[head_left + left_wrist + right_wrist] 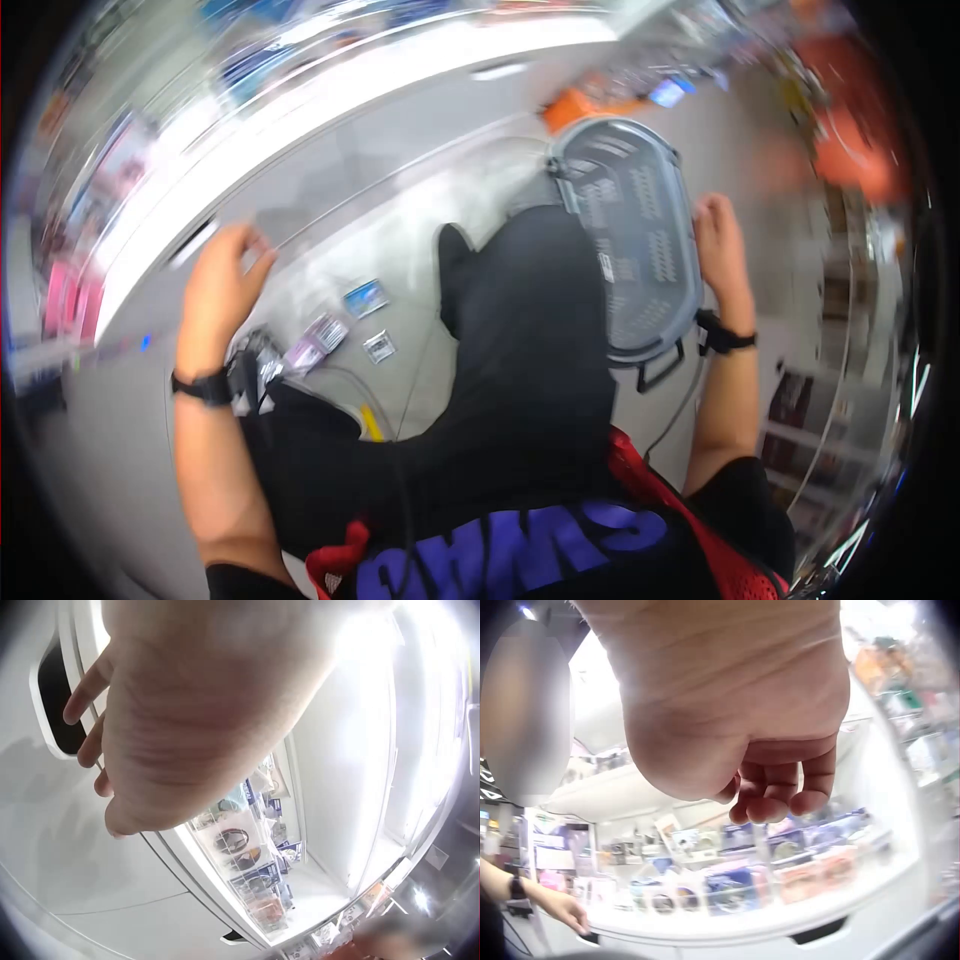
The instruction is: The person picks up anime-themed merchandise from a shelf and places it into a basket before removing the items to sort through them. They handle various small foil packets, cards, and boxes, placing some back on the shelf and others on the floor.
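Note:
My left hand [225, 285] reaches toward the grey drawer front under the lit shelf. In the left wrist view its slightly bent fingers [91, 679] overlap the edge of a dark recessed handle [56, 701] and hold nothing. Beside the long rim of a grey plastic basket [640, 240] is my right hand [722, 255]. Loosely curled fingers of that hand [769, 810] show in the right wrist view, with no object in them. On the floor near my left hand lie a blue packet [366, 298], a purplish package [318, 342] and a small silvery square [379, 346].
A lit white shelf [705, 926] with several rows of packaged goods runs along the front. My bent leg [530, 310] stands between the packets and the basket. Orange items [580, 105] sit behind the basket, and blurred racks line the right side.

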### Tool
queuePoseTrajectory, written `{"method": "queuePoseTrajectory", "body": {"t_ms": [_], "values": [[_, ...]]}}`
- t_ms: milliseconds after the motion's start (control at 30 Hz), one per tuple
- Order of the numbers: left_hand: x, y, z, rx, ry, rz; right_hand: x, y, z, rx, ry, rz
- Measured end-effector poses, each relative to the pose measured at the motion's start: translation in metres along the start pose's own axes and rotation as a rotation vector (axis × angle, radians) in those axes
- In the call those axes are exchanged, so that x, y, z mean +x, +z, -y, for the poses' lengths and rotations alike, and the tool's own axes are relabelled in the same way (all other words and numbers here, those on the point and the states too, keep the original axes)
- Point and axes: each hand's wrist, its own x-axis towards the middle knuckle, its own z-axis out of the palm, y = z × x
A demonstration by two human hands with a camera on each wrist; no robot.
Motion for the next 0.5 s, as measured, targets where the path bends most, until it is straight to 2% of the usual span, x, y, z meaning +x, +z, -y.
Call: {"method": "queuePoseTrajectory", "body": {"t_ms": [33, 67, 133, 167, 200, 233, 267, 367, 400, 500], "values": [[0.004, 0.013, 0.002, -0.085, 0.001, 0.051, -0.012, 0.002, -0.028, -0.041, 0.031, -0.021], [0.004, 0.015, -0.012, -0.095, -0.003, 0.101, -0.021, 0.001, -0.052, -0.019, 0.145, 0.008], [0.001, 0.030, -0.035, -0.161, -0.074, 0.175, -0.031, 0.008, -0.100, -0.121, 0.072, -0.006], [0.001, 0.031, -0.048, -0.160, -0.102, 0.249, -0.032, 0.012, -0.112, -0.129, 0.197, 0.059], [0.000, 0.040, -0.056, -0.137, -0.112, 0.293, -0.032, 0.021, -0.133, -0.165, 0.206, 0.117], [-0.003, 0.052, -0.057, -0.173, -0.034, 0.267, -0.030, 0.030, -0.147, -0.179, 0.206, 0.157], [-0.005, 0.057, -0.067, -0.167, -0.062, 0.302, -0.026, 0.041, -0.159, -0.213, 0.256, 0.211], [-0.009, 0.081, -0.081, -0.201, -0.096, 0.374, -0.011, 0.085, -0.204, -0.292, 0.222, 0.327], [-0.010, 0.086, -0.083, -0.160, -0.107, 0.395, -0.002, 0.094, -0.199, -0.299, 0.227, 0.437], [-0.013, 0.095, -0.093, -0.055, -0.162, 0.469, 0.005, 0.167, -0.239, -0.421, 0.288, 0.719]]}}
